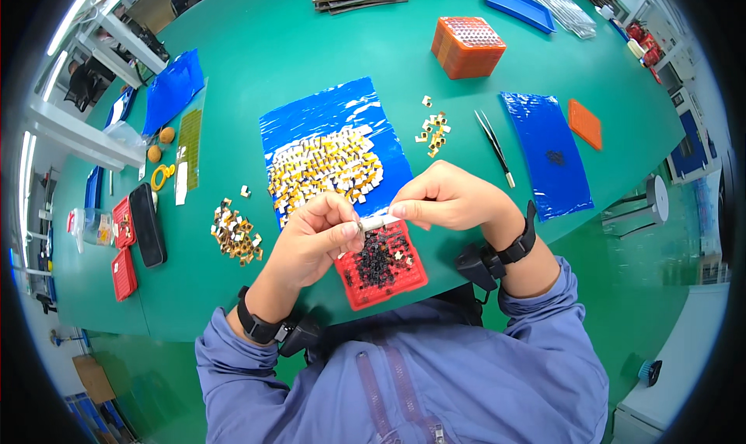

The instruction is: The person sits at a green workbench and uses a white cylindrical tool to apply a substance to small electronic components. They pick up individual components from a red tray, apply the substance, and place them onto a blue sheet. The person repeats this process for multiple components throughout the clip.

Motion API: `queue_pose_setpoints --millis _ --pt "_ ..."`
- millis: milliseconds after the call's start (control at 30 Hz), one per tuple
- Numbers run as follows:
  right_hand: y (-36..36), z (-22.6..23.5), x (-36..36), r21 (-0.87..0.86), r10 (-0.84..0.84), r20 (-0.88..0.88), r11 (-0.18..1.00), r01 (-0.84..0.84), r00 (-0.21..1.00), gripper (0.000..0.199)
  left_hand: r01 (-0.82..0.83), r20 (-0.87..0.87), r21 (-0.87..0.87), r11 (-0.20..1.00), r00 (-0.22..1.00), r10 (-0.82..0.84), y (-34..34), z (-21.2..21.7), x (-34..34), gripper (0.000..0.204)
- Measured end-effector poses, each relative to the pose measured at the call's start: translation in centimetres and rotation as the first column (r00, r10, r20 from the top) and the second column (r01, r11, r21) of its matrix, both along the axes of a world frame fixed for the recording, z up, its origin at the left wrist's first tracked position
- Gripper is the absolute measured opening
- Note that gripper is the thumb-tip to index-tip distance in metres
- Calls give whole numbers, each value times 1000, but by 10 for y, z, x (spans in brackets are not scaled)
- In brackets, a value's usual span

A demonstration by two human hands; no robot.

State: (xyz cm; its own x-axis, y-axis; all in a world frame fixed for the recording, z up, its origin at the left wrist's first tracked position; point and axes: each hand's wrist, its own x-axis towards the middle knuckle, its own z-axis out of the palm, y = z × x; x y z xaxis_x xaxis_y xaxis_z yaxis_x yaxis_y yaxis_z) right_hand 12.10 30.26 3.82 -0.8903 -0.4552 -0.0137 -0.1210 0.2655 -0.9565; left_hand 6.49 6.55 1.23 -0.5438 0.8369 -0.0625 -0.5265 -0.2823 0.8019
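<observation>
Between my two hands is a short white strip (379, 222), held over a red studded tray (418, 277). My left hand (320, 238) pinches its left end; a tiny part at those fingertips is too small to make out. Thumb and forefinger of my right hand (449, 201) are closed on the strip's other end. Many small black parts (377, 264) lie heaped in the tray, with a few pale pieces among them. Just beyond my hands, a blue sheet (315, 106) carries a broad pile of small white-and-gold pieces (326, 168).
Loose gold pieces lie left (237, 234) and right (435, 132) of the sheet. Tweezers (496, 149), a second blue sheet (544, 149) and an orange lid (584, 124) are on the right. Orange stacked trays (468, 52) stand behind. Leftward are a black case (148, 225) and yellow scissors (161, 177).
</observation>
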Motion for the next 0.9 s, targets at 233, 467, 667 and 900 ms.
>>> queue_pose_setpoints --millis 233,467,667,900 --pt "-3 -1 2 -45 -44 -61 998 41 997 16 2 67 56 998 998 -6 1 -5 3 8" --pt "-8 -1 1 -117 -64 -70 992 55 996 17 12 96 102 995 995 -22 2 -4 4 8" --pt "-7 7 6 -68 -51 -54 997 47 997 14 75 79 78 994 994 -81 0 -3 5 6" --pt "-5 4 9 -123 7 3 992 -7 1000 17 138 70 99 986 987 -145 -3 -4 6 6"
